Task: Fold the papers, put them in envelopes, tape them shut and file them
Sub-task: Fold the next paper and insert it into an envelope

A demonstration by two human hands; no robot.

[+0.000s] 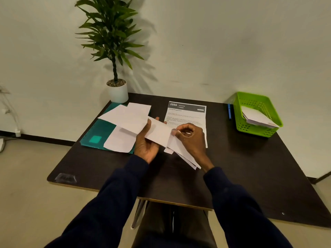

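**White paper half into its envelope**

At the table's [250,167] far left corner stands a green plant in a white pot [117,90]. Along the left edge lies a teal plastic folder [96,133] with loose white sheets [129,113] and a spare white envelope [120,141] on top.

Above the middle of the table, the left hand [146,142] grips one end of a long white envelope [158,130], thumb in front and fingers curled behind. The right hand [190,138] pinches a folded white paper [180,147] between thumb and forefinger at the envelope's mouth. The step in hand looks like insertion.

Next, the paper probably has to slide fully in, square to the opening, before the envelope is taped shut. No tape can be seen.

A printed white sheet [186,113] lies behind the hands. A blue pen [229,111] lies near the far right corner, and beside it a green plastic basket [254,130] holds white envelopes [258,117], seemingly already filed.
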